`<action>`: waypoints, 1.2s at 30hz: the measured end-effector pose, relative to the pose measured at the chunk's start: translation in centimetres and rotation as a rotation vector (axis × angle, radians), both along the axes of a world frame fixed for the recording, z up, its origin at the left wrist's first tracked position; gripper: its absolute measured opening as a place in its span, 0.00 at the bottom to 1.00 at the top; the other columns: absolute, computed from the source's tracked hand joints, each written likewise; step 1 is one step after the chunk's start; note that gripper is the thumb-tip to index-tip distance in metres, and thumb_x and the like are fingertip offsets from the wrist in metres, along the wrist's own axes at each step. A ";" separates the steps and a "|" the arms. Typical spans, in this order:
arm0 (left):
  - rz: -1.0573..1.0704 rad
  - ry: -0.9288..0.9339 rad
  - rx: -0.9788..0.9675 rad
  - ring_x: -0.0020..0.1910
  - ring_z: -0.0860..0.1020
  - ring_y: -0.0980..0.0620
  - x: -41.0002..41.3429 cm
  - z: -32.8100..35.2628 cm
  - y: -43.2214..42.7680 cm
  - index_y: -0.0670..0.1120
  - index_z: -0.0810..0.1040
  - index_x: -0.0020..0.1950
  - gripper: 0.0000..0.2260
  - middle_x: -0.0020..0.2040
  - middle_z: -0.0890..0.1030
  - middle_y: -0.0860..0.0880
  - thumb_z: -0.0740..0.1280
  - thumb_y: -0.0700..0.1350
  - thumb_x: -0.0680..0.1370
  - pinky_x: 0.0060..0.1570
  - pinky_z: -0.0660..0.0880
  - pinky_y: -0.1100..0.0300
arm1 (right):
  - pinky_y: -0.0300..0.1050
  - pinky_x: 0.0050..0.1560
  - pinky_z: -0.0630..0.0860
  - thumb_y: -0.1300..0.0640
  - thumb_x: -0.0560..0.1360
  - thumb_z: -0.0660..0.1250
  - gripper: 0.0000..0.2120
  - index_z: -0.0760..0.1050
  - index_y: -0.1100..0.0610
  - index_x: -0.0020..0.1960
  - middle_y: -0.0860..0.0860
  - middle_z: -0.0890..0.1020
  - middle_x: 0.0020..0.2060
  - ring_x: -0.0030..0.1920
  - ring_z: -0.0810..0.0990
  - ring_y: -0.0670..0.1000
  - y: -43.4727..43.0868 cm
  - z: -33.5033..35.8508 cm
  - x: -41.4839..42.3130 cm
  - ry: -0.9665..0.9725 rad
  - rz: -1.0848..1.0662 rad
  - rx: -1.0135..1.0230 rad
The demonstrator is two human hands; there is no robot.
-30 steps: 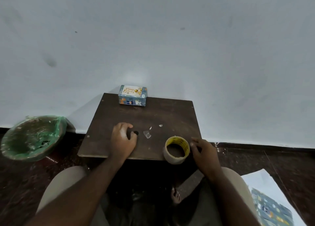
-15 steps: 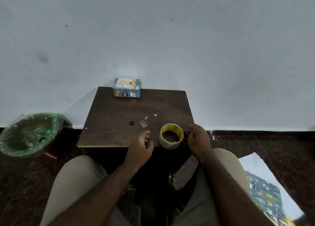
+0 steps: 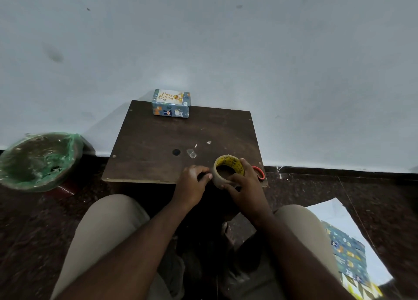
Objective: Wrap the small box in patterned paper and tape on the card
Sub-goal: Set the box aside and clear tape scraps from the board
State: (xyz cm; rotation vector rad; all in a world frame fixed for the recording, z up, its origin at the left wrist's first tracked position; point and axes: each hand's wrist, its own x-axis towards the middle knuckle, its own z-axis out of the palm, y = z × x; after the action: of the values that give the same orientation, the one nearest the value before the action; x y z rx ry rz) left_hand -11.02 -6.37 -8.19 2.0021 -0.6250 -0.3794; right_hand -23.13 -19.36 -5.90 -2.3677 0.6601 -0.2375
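One low square bench of dark brown wood (image 3: 153, 127) stands against a pale wall. One small box wrapped in blue patterned paper (image 3: 170, 112) sits at the bench's 12 o'clock edge, right by the wall, with one white "Happy Birthday" card (image 3: 168, 96) flat on its top face. One roll of tan tape with a yellow core (image 3: 234, 164) stands at the 5 o'clock corner, just inside the near edge. The right hand (image 3: 246, 186) wraps round the roll from the 4 o'clock side, fingers over its rim and thumb on its outer wall. The left hand (image 3: 191, 183) lies at 6 o'clock over the near edge, fingers curled, with one fingertip against the roll's 9 o'clock side; whether it pinches a tape end I cannot tell. One orange-red loop (image 3: 260, 173) shows past the right hand at the 4 o'clock edge. Three small clear scraps (image 3: 191, 153) and one dark round spot (image 3: 176, 152) lie near the middle, well apart from the box. Bare wood runs from 7 to 11 o'clock and between the box and the hands. On the dark speckled floor (image 3: 373, 191), one green plastic-lined bin (image 3: 72, 145) sits at 9 o'clock off the bench. One loose sheet of white-backed blue patterned paper (image 3: 348, 254) lies at 4 o'clock beside the right knee.
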 end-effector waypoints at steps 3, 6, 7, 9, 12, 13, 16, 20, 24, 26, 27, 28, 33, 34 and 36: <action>-0.005 0.122 -0.067 0.51 0.81 0.56 0.0 0.8 0.1 0.45 0.83 0.56 0.07 0.50 0.84 0.52 0.69 0.42 0.79 0.51 0.76 0.64 | 0.43 0.69 0.66 0.54 0.74 0.74 0.05 0.81 0.55 0.47 0.51 0.60 0.78 0.75 0.58 0.46 0.7 0.4 -0.8 -0.079 -0.066 0.139; 0.024 0.185 -0.127 0.49 0.81 0.58 -0.6 1.5 0.4 0.46 0.84 0.54 0.07 0.48 0.85 0.53 0.67 0.42 0.80 0.47 0.75 0.70 | 0.19 0.55 0.60 0.55 0.75 0.74 0.09 0.82 0.58 0.53 0.49 0.66 0.74 0.68 0.61 0.39 1.1 0.3 -1.9 -0.169 -0.116 0.207; 0.046 0.203 -0.151 0.49 0.81 0.59 -0.9 1.7 0.5 0.46 0.84 0.54 0.07 0.49 0.85 0.53 0.66 0.42 0.81 0.46 0.75 0.70 | 0.19 0.55 0.61 0.55 0.75 0.74 0.12 0.82 0.59 0.56 0.49 0.68 0.73 0.68 0.63 0.40 1.1 0.1 -2.1 -0.199 -0.125 0.217; 0.059 0.263 -0.204 0.50 0.82 0.59 -1.6 2.1 0.8 0.47 0.83 0.57 0.08 0.50 0.85 0.53 0.66 0.46 0.81 0.48 0.77 0.65 | 0.27 0.61 0.65 0.54 0.74 0.74 0.16 0.82 0.59 0.59 0.50 0.70 0.72 0.71 0.67 0.44 1.0 -0.5 -2.7 -0.245 -0.133 0.230; 0.028 0.533 -0.281 0.51 0.84 0.55 -3.3 2.6 0.9 0.49 0.81 0.58 0.09 0.52 0.85 0.50 0.67 0.50 0.81 0.50 0.80 0.55 | 0.36 0.65 0.68 0.54 0.74 0.75 0.15 0.82 0.58 0.59 0.49 0.73 0.70 0.71 0.69 0.47 0.9 -0.7 -3.5 -0.272 -0.143 0.281; 0.030 0.648 -0.312 0.51 0.84 0.53 -3.9 2.7 0.9 0.49 0.80 0.59 0.09 0.53 0.85 0.49 0.67 0.50 0.81 0.51 0.81 0.53 | 0.33 0.64 0.67 0.54 0.74 0.75 0.14 0.83 0.58 0.58 0.48 0.73 0.69 0.70 0.70 0.45 0.9 -0.6 -3.7 -0.281 -0.147 0.312; 0.084 0.896 -0.438 0.50 0.85 0.45 -4.8 3.2 0.9 0.44 0.78 0.61 0.12 0.53 0.85 0.42 0.69 0.46 0.80 0.48 0.81 0.51 | 0.33 0.64 0.69 0.53 0.73 0.76 0.05 0.83 0.46 0.48 0.46 0.75 0.67 0.68 0.72 0.43 1.1 0.4 -4.2 -0.299 -0.109 0.431; 0.184 1.103 -0.611 0.45 0.85 0.46 -4.9 3.7 1.7 0.40 0.75 0.62 0.13 0.50 0.85 0.41 0.68 0.37 0.78 0.40 0.81 0.54 | 0.36 0.62 0.70 0.51 0.74 0.75 0.06 0.82 0.51 0.41 0.47 0.76 0.67 0.68 0.70 0.36 2.1 0.3 -4.8 -0.234 -0.084 0.540; 0.162 0.999 -0.508 0.49 0.84 0.45 -5.8 3.3 2.7 0.42 0.75 0.64 0.16 0.53 0.84 0.40 0.70 0.36 0.77 0.44 0.81 0.52 | 0.34 0.55 0.71 0.47 0.77 0.71 0.15 0.81 0.59 0.40 0.52 0.82 0.55 0.57 0.75 0.32 3.8 1.2 -4.4 -0.263 -0.100 0.601; 0.134 0.960 -0.471 0.49 0.84 0.45 -6.2 3.3 3.0 0.44 0.74 0.64 0.17 0.55 0.83 0.39 0.71 0.37 0.76 0.44 0.82 0.52 | 0.47 0.52 0.75 0.45 0.77 0.70 0.20 0.80 0.64 0.42 0.56 0.83 0.45 0.49 0.79 0.44 4.4 1.3 -3.9 -0.325 -0.140 0.650; 0.119 0.954 -0.469 0.49 0.84 0.45 -6.3 3.4 3.1 0.44 0.74 0.65 0.17 0.55 0.83 0.39 0.71 0.37 0.77 0.44 0.82 0.53 | 0.51 0.49 0.76 0.47 0.77 0.69 0.20 0.79 0.65 0.42 0.59 0.83 0.44 0.46 0.79 0.49 4.7 1.3 -3.8 -0.350 -0.168 0.705; 0.109 0.956 -0.470 0.48 0.84 0.46 -6.3 3.4 3.2 0.45 0.75 0.65 0.17 0.55 0.83 0.40 0.71 0.37 0.77 0.43 0.81 0.53 | 0.53 0.46 0.75 0.50 0.78 0.69 0.18 0.78 0.66 0.41 0.62 0.82 0.43 0.44 0.79 0.54 4.9 1.0 -3.8 -0.366 -0.200 0.791; 0.092 1.018 -0.467 0.48 0.84 0.47 -6.1 2.4 3.7 0.47 0.75 0.64 0.15 0.52 0.85 0.43 0.70 0.40 0.78 0.47 0.81 0.52 | 0.50 0.40 0.77 0.55 0.79 0.66 0.13 0.74 0.60 0.39 0.61 0.79 0.42 0.44 0.77 0.58 4.8 -0.5 -4.1 -0.319 -0.227 1.159; 0.095 1.025 -0.463 0.48 0.83 0.48 -6.0 2.1 3.7 0.47 0.75 0.64 0.15 0.52 0.85 0.43 0.69 0.40 0.78 0.47 0.81 0.52 | 0.50 0.41 0.77 0.55 0.80 0.66 0.13 0.74 0.59 0.38 0.62 0.79 0.43 0.45 0.77 0.58 4.8 -0.7 -3.9 -0.311 -0.223 1.185; 0.089 1.029 -0.455 0.50 0.83 0.48 -5.8 1.8 3.4 0.48 0.76 0.65 0.14 0.54 0.84 0.44 0.68 0.41 0.79 0.49 0.80 0.53 | 0.52 0.43 0.77 0.55 0.80 0.66 0.14 0.74 0.57 0.37 0.62 0.79 0.45 0.46 0.77 0.58 4.5 -1.1 -3.6 -0.313 -0.238 1.202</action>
State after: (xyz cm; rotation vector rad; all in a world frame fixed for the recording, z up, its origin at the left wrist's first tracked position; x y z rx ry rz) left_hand -16.81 -2.96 -6.41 1.1616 0.0450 -1.0103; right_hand -26.74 -14.91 -6.96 -1.0790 0.6585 -0.2156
